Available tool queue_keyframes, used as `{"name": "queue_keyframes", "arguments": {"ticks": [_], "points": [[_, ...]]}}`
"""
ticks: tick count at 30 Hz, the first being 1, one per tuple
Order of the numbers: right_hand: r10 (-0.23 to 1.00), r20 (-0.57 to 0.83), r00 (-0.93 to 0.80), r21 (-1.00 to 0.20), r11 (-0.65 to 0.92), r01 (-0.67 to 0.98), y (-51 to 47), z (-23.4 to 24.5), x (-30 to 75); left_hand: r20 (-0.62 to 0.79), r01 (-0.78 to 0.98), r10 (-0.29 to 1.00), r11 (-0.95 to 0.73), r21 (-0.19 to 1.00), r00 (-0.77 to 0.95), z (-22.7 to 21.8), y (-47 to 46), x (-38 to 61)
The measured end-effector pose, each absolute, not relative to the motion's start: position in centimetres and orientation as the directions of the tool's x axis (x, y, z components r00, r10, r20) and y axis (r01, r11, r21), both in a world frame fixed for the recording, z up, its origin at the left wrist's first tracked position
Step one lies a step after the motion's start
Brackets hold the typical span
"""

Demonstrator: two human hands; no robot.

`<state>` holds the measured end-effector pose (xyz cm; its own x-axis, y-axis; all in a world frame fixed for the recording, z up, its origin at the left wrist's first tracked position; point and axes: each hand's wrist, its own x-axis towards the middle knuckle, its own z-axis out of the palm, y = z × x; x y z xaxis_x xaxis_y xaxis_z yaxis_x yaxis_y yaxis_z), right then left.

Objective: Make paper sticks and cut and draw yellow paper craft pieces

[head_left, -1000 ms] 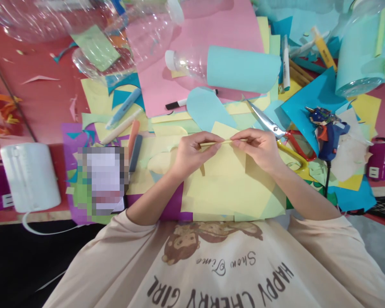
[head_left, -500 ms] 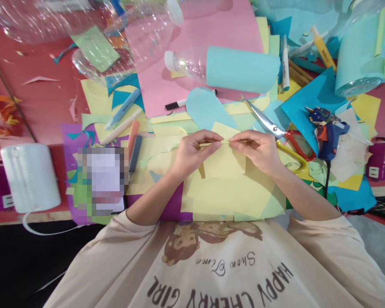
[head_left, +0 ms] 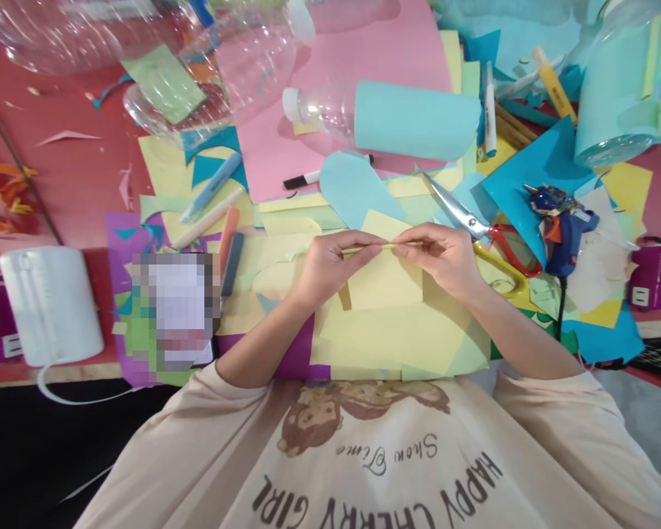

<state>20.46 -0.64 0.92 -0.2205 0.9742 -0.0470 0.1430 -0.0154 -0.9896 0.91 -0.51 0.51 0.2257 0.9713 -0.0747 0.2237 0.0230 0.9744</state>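
Observation:
Between my two hands is a thin, narrow yellow paper strip (head_left: pixel 352 250), rolled or folded lengthwise; I cannot tell which. My left hand (head_left: pixel 330 264) pinches it between thumb and fingers, and my right hand (head_left: pixel 446 257) pinches it just beside, so the fingertips nearly meet. Below them lies a pale yellow sheet of paper (head_left: pixel 385 283), on top of a larger yellow sheet (head_left: pixel 391 338). Scissors (head_left: pixel 468 220) with red and yellow handles lie partly opened beyond my right hand. A light blue paper cutout (head_left: pixel 355 187) with a rounded end lies just past the fingertips.
A clear bottle wrapped in light blue paper (head_left: pixel 416 117) lies at the back. At right are a blue glue gun (head_left: pixel 567 235) and a standing wrapped bottle (head_left: pixel 617 95). Markers (head_left: pixel 212 187), a phone (head_left: pixel 181 301) and a white case (head_left: pixel 52 305) are at left, among paper scraps.
My left fingertips have slid very slightly to the right along the strip, closer to the right ones. Both hands keep their pinch; everything else stays in place.

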Motion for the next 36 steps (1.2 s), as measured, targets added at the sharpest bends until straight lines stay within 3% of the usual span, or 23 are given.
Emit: {"name": "queue_keyframes", "arguments": {"ticks": [10, 28, 36], "points": [[0.954, -0.146, -0.26, -0.986, -0.121, 0.11, -0.48, 1.31, 20.49, -0.012, 0.234, 0.976, -0.04, 0.971, 0.218, 0.7, -0.49, 0.84], [0.977, 0.015, -0.213, -0.97, 0.067, 0.235, -0.71, 1.18, 20.34, -0.047, 0.206, 0.963, -0.009, 0.979, 0.265, 0.55, -0.36, 0.78], [0.977, 0.01, -0.211, -0.972, 0.059, 0.229, -0.69, 1.05, 20.47, -0.107, 0.127, 0.965, 0.078, 0.989, 0.241, 0.12, -0.45, 0.91]]}}
